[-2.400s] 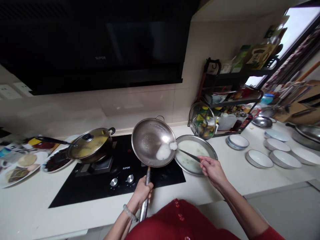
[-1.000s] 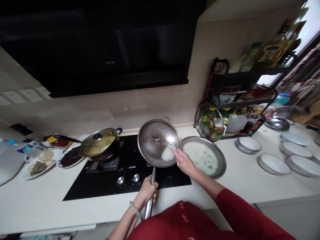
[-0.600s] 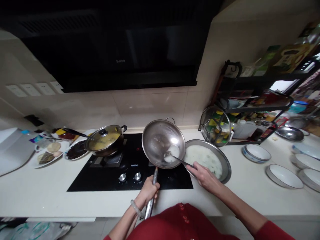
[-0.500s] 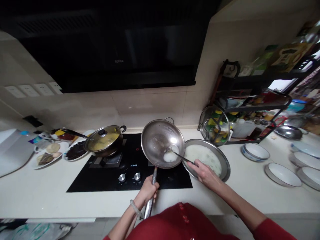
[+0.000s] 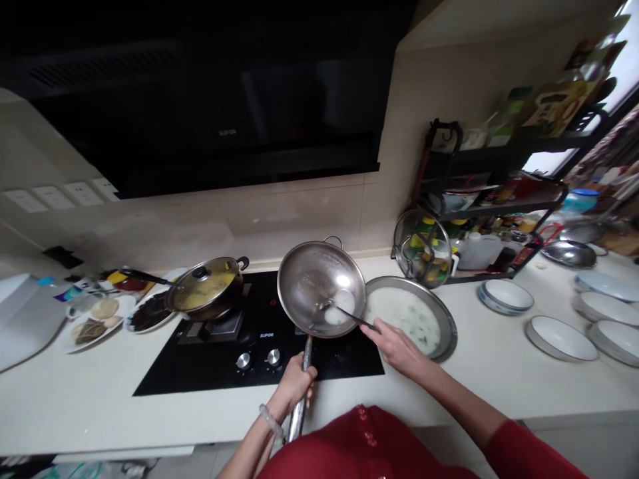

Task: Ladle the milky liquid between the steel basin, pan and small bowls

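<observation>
My left hand (image 5: 298, 380) is closed round the metal handle of a wok (image 5: 319, 269), which is tilted over the right side of the black stove. Inside the wok lies a small pool of white liquid (image 5: 341, 307). My right hand (image 5: 394, 346) grips the dark handle of a ladle (image 5: 353, 317), whose head is down in the wok beside the liquid. Just right of the wok, partly behind my right hand, is a wide metal basin (image 5: 446, 322) of white soup with darker bits in it.
A glass-lidded pan (image 5: 204, 286) sits on the left burner, its handle pointing left. Plates of food (image 5: 150, 313) stand beyond it. Bowls (image 5: 564, 338) are on the right counter, near a black rack (image 5: 489, 214) and an upright glass lid (image 5: 423, 247). The hood (image 5: 224, 100) hangs above.
The ladle head has shifted slightly left within the wok, and my right hand has moved left with it. My left hand keeps its hold. The view has turned a little.
</observation>
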The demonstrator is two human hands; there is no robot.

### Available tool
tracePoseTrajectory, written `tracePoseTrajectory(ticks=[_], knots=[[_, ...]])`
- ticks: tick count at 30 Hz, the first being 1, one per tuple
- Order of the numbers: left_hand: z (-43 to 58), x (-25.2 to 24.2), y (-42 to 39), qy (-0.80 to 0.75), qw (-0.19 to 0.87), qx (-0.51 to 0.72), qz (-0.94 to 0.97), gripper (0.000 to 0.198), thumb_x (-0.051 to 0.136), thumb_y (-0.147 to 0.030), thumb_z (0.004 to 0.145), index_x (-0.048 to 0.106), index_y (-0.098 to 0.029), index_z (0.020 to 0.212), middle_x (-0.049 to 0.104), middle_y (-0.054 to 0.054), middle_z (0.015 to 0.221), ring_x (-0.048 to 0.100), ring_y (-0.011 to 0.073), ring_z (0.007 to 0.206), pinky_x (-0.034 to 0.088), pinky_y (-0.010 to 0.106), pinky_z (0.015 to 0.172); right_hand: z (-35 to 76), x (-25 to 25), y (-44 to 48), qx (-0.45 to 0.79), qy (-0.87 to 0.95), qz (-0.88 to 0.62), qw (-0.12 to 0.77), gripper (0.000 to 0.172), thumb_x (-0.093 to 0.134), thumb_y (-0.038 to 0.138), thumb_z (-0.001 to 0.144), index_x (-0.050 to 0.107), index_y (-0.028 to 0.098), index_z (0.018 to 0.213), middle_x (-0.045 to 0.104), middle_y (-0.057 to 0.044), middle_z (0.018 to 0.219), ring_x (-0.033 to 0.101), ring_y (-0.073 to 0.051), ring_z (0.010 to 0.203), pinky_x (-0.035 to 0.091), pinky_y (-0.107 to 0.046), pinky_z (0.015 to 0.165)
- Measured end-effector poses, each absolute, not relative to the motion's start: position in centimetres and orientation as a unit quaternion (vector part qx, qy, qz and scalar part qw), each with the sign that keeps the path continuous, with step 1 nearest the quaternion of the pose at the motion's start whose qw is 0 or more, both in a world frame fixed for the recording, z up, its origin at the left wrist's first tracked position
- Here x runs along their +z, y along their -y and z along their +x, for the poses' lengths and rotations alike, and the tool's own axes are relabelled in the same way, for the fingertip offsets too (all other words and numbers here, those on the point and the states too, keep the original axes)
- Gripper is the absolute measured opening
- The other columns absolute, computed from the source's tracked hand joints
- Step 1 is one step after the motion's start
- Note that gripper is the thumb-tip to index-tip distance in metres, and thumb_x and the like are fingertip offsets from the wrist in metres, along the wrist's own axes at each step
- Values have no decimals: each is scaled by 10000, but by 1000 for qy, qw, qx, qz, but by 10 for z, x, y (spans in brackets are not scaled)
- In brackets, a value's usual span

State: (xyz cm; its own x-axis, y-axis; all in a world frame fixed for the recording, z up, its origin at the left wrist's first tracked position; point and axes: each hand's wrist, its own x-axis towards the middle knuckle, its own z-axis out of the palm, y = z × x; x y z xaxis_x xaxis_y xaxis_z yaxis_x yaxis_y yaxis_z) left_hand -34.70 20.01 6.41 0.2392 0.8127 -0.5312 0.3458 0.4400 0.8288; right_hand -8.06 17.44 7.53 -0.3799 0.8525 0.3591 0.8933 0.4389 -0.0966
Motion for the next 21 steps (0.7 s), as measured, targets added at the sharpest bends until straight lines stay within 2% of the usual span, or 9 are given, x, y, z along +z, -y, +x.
tracePoseTrajectory(ticks=[4, 7, 11, 13, 15, 17, 19, 21], knots=[[-348, 62, -200, -587, 610, 191, 496, 174, 488, -129, 729, 346, -224, 757, 383, -106, 407, 360, 70, 300, 313, 156, 299, -58, 67, -162, -69, 778, -580, 231, 521, 333, -5, 805, 545, 174, 1247, 577, -76, 845, 566, -142, 650, 497, -244, 637], [-348, 61, -201, -585, 608, 190, 502, 171, 458, -106, 726, 340, -227, 753, 387, -103, 408, 358, 76, 302, 317, 165, 294, -61, 61, -171, -61, 724, -627, 280, 449, 329, 60, 845, 571, 147, 1213, 635, -107, 853, 612, -178, 700, 514, -293, 675], [-348, 62, -200, -589, 600, 184, 509, 167, 447, -106, 726, 335, -228, 747, 379, -101, 400, 364, 83, 309, 325, 173, 298, -72, 58, -180, 34, 669, -656, 346, 400, 329, 158, 856, 627, 102, 1117, 681, -142, 875, 646, -222, 774, 510, -342, 720], [-348, 63, -200, -588, 600, 185, 510, 164, 452, -113, 722, 338, -227, 751, 380, -100, 406, 365, 85, 310, 324, 175, 300, -75, 59, -181, 115, 611, -677, 394, 375, 356, 218, 845, 656, 110, 1042, 683, -104, 767, 640, -210, 712, 503, -326, 685], [-349, 63, -200, -588, 601, 185, 509, 164, 453, -115, 721, 341, -227, 758, 379, -101, 412, 366, 87, 312, 324, 178, 301, -76, 64, -181, 208, 516, -703, 444, 349, 397, 265, 809, 667, 107, 965, 627, -43, 598, 579, -173, 543, 472, -287, 553], [-349, 62, -199, -592, 600, 183, 506, 162, 449, -112, 724, 343, -227, 766, 375, -102, 413, 366, 89, 315, 328, 181, 303, -76, 70, -181, 298, 407, -708, 494, 340, 443, 292, 762, 655, 94, 938, 544, 12, 499, 449, -124, 396, 374, -245, 411], [-349, 62, -199, -594, 600, 181, 504, 157, 447, -115, 727, 345, -225, 772, 377, -101, 414, 367, 88, 316, 330, 180, 307, -76, 78, -180, 367, 323, -690, 533, 349, 495, 309, 722, 639, 90, 953, 503, 43, 479, 347, -85, 337, 271, -214, 346], [-348, 62, -199, -594, 600, 181, 505, 148, 464, -134, 733, 353, -221, 777, 379, -100, 416, 373, 86, 315, 332, 176, 315, -76, 86, -177, 407, 276, -670, 556, 357, 546, 313, 691, 633, 96, 961, 484, 56, 472, 312, -66, 323, 222, -193, 330]])
